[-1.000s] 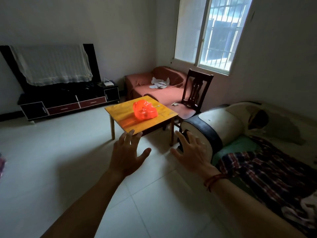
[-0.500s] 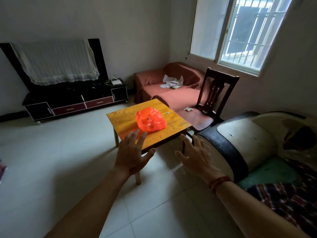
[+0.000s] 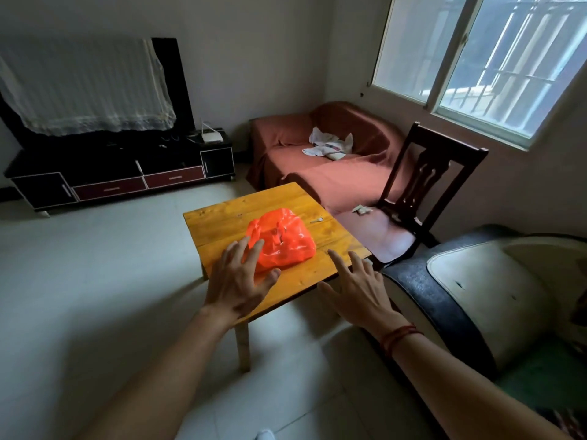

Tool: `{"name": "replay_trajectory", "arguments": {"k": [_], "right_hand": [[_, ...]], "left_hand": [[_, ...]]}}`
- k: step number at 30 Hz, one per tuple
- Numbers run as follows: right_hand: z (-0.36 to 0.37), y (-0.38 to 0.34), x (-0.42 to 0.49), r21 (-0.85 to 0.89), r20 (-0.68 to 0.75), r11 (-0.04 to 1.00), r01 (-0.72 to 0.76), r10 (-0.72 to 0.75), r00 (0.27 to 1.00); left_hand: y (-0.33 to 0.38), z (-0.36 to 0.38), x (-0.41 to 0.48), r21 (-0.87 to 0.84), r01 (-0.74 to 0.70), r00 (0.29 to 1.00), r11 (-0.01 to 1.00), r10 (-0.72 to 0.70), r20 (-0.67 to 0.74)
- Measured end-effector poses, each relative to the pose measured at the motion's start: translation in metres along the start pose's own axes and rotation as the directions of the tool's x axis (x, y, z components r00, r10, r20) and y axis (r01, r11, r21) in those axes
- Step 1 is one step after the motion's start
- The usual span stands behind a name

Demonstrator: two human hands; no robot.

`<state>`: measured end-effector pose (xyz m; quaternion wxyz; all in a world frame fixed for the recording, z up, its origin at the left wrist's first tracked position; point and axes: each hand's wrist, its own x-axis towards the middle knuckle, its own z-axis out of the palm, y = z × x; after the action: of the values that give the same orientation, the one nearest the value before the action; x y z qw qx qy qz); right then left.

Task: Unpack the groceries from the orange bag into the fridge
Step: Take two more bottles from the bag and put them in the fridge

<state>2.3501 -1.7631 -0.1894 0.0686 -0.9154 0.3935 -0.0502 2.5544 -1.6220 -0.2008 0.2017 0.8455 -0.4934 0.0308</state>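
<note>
Both hands are now reaching over the wooden counter (image 3: pixel 222 217), closer than a moment ago. The orange bag (image 3: pixel 281 241) is sitting at its middle. The left hand (image 3: pixel 238 281) is hovering at the bag's near side and the right hand (image 3: pixel 359 289) beside it, fingers spread apart, holding nothing.

Left hand (image 3: pixel 236 282): bare, palm down, back of the hand toward the camera, fingers spread and slightly curved, thumb splayed out to the right; nothing in its grip. Left forearm: bare, extended forward from the lower left of the view, wrist straight. Right hand (image 3: pixel 357 289): bare, palm down, fingers spread and pointing forward and leftward, thumb out to the left; grip empty. Right forearm: bare, extended from the lower right. Right wrist: carries a thin red cord bracelet (image 3: pixel 397 338). Hands apart, roughly level.
</note>
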Motion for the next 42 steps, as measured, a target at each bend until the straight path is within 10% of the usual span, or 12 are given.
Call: {"name": "replay_trajectory", "arguments": {"k": [23,42], "right_hand": [[0.096,0.055,0.345,0.059,0.182,0.998,0.006,-0.017,0.983],[0.171,0.049,0.460,0.119,0.359,0.993,0.020,-0.062,0.931]], "left_hand": [[-0.074,0.144,0.286,-0.035,0.189,0.959,0.981,-0.177,0.219],[-0.108,0.244,0.370,-0.091,0.328,0.881,0.940,-0.269,0.390]]}}
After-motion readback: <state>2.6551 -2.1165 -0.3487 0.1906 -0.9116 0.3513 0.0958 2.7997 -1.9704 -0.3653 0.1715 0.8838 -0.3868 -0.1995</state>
